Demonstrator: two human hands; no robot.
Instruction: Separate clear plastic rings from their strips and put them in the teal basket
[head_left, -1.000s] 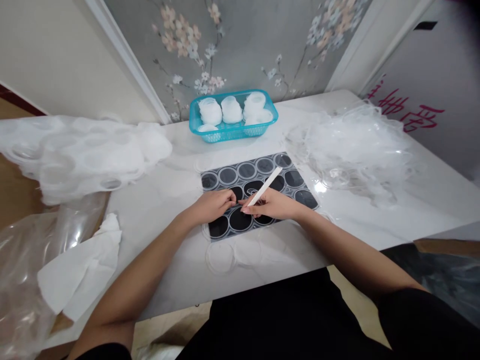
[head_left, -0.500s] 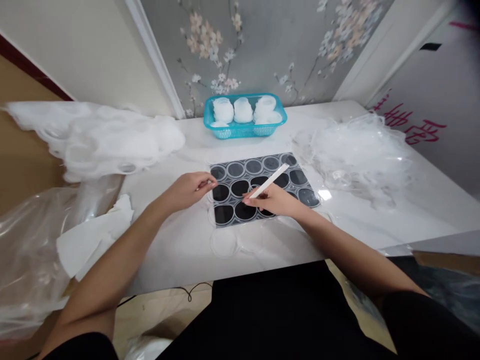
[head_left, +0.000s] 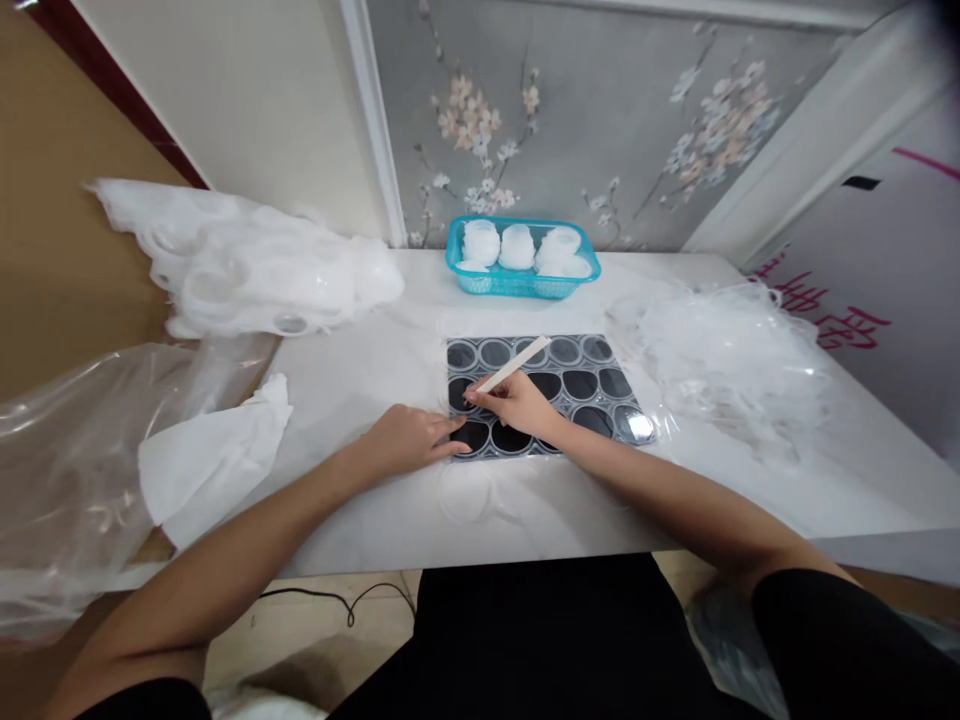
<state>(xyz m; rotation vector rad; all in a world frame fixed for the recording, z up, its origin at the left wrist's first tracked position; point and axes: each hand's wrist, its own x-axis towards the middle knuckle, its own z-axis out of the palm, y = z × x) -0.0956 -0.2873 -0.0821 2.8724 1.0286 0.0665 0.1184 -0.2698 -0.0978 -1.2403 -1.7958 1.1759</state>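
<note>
A dark sheet [head_left: 592,418] patterned with rows of pale-ringed ovals lies flat on the white table. In my right hand [head_left: 514,402] is a slim, flat white stick [head_left: 517,362], slanting up to the right; its lower end is hidden by the fingers, over the left part of the sheet. My left hand [head_left: 409,440] rests with fingers stretched out, its fingertips on the sheet's lower left edge. A faint clear round piece [head_left: 465,497] lies on the table just in front of the sheet.
Behind the sheet a blue basket [head_left: 523,287] holds stacks of white discs. A heap of clear film scraps [head_left: 735,360] covers the right side. White perforated sheets [head_left: 262,275] are piled at the left, near crumpled white paper [head_left: 214,460] and a clear plastic bag [head_left: 67,480].
My left hand drew back left off the sheet, then came down onto its lower left edge. My right hand moved left across the sheet with the stick. The view has shifted.
</note>
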